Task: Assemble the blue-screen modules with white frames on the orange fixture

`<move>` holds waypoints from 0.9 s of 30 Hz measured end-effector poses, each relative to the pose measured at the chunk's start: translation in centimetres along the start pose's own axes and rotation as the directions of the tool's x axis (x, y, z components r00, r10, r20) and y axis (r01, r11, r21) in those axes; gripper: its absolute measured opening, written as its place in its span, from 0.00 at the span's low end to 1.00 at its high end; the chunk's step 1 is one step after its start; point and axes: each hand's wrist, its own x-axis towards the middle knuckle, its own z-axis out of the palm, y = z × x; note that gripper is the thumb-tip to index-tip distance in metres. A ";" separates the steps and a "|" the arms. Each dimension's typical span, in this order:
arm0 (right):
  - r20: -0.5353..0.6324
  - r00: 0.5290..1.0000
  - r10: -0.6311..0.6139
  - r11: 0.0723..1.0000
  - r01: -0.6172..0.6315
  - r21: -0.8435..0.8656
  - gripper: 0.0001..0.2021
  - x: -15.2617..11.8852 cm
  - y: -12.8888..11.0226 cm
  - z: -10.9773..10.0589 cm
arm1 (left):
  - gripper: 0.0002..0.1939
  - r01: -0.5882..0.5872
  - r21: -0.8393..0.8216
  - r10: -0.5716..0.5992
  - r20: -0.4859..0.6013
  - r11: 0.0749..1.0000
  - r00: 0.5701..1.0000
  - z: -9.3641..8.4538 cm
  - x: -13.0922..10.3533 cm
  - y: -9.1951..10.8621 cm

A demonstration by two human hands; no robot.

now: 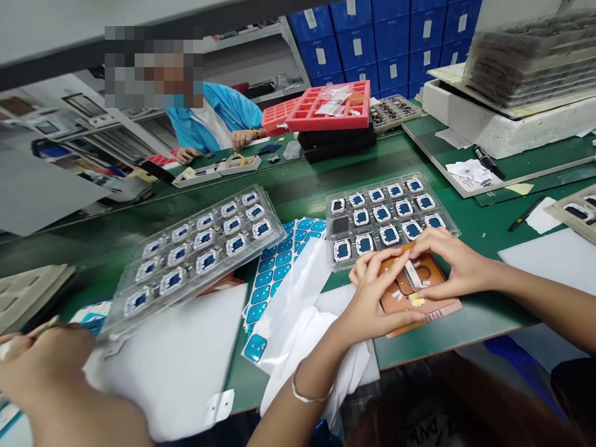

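My left hand [370, 304], with a silver bangle at its wrist, spans an orange-brown fixture plate [395, 326], thumb near the front edge and fingers at the far side. Its index finger reaches a small silver-white piece [412, 275] standing above the plate. From the right comes my right hand [454, 267], its thumb and index finger closed about that piece. A bit of yellow tape [416, 300] lies on the plate by my thumbs. Just behind is a clear tray [331, 233] of white-framed, blue-faced parts [382, 214].
Another clear tray [279, 233] of similar parts rests at centre left. Blue sticker sheets [272, 273] and white cloth [302, 347] lie between. A co-worker's hand [51, 354] is at lower left; another person [214, 115] sits opposite. Red trays [321, 105] stand at the back.
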 end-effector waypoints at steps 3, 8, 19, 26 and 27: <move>-0.014 0.996 0.093 0.951 -0.085 0.296 0.24 0.1 0.6 0.2 | 0.47 -0.044 0.083 0.051 -0.085 0.996 0.995 0.4 -0.1 0.0; 0.110 0.957 0.269 0.637 -0.263 0.725 0.26 0.2 1.9 0.3 | 0.22 -0.146 0.281 0.210 -0.211 0.949 0.955 0.1 -0.5 0.0; 0.107 0.901 0.420 0.486 -0.323 0.812 0.24 0.7 2.7 -0.3 | 0.13 -0.248 0.270 0.277 -0.073 0.930 0.958 0.0 -0.2 0.7; -0.035 0.906 0.421 0.804 -0.355 0.478 0.29 1.9 3.3 -1.4 | 0.13 -0.224 0.239 0.248 -0.078 0.945 0.966 0.3 -0.2 0.6; -0.048 0.923 0.381 0.866 -0.338 0.369 0.30 2.5 3.3 -1.6 | 0.13 -0.219 0.229 0.242 -0.078 0.948 0.967 0.4 -0.1 0.6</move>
